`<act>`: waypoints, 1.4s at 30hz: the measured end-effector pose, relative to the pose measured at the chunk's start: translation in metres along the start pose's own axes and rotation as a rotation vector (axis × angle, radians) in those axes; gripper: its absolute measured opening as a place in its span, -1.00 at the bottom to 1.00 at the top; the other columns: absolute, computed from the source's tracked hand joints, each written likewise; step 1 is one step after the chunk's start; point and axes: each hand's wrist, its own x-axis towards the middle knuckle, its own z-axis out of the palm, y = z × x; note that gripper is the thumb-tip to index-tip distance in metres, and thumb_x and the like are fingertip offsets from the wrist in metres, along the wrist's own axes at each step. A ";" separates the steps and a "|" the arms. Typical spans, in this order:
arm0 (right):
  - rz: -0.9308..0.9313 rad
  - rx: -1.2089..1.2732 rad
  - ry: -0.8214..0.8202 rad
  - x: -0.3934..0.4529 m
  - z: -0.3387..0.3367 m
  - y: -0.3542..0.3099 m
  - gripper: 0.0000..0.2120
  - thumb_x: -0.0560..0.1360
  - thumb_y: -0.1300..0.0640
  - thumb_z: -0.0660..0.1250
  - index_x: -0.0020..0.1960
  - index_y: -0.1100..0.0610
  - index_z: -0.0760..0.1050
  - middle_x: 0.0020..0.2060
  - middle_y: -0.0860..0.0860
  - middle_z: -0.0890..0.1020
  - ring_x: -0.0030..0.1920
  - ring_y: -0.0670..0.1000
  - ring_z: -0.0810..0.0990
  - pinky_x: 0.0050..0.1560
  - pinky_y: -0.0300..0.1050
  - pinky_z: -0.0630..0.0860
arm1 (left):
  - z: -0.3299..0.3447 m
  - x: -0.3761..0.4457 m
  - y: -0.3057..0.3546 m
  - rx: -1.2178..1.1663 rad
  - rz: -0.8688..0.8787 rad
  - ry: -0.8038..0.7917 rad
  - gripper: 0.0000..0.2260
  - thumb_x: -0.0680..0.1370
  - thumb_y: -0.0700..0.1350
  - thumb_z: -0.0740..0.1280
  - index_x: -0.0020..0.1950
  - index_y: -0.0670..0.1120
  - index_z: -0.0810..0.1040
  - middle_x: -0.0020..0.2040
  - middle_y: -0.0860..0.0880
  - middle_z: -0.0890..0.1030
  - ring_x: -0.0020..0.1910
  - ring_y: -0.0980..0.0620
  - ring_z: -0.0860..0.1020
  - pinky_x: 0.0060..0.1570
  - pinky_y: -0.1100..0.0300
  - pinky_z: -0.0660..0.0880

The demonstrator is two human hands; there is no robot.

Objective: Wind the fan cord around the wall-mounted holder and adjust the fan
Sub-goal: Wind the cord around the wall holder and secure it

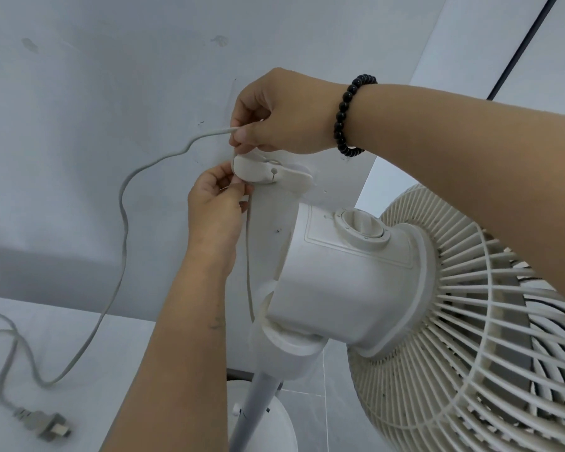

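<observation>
Left forearm fills the foreground; left hand (pixel 214 203) pinches the white holder (pixel 265 169) on the wall, just behind the fan (pixel 405 288). Right hand (pixel 274 119) grips the cord (pixel 124 203) just above the holder, slack trailing to the plug (pixel 43 425). Winding appears barely begun; next, loop the cord around the holder.

A pale grey counter (pixel 79 370) fills the lower left, running back to meet the wall. On it lies the slack end of the fan's grey cord (pixel 4 363), curving in loose bends across the surface. The cord ends in a grey two-pin plug (pixel 44 426), lying flat near the counter's front, pins pointing right
</observation>
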 end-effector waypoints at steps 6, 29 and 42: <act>0.052 -0.068 0.005 -0.002 -0.007 -0.001 -0.91 0.55 0.11 0.33 0.00 0.10 0.57 -0.08 0.00 0.71 -0.21 -0.14 0.63 -0.07 -0.25 0.59 | 0.000 -0.002 0.004 -0.095 0.056 0.010 -0.77 0.53 -0.35 0.33 0.11 -0.10 0.59 -0.02 -0.01 0.67 -0.08 0.13 0.63 -0.05 0.31 0.54; 0.214 -0.177 0.068 -0.015 -0.024 0.004 -0.68 0.56 0.12 0.24 -0.31 0.20 0.58 -0.42 -0.06 0.69 -0.31 -0.01 0.72 -0.12 -0.07 0.67 | -0.007 0.001 0.001 -0.077 -0.055 -0.002 -0.76 0.49 -0.09 0.46 0.13 -0.09 0.57 0.01 -0.03 0.66 -0.02 0.07 0.63 -0.01 0.24 0.54; 0.523 -0.351 -0.293 -0.026 -0.016 0.027 -0.63 0.58 0.23 0.08 -0.33 0.30 0.47 -0.38 0.20 0.69 -0.38 0.14 0.69 -0.22 0.00 0.66 | -0.006 -0.004 0.004 0.031 -0.080 0.005 -0.85 0.51 -0.03 0.44 0.00 -0.06 0.60 -0.26 0.09 0.61 -0.33 0.20 0.55 -0.22 0.29 0.46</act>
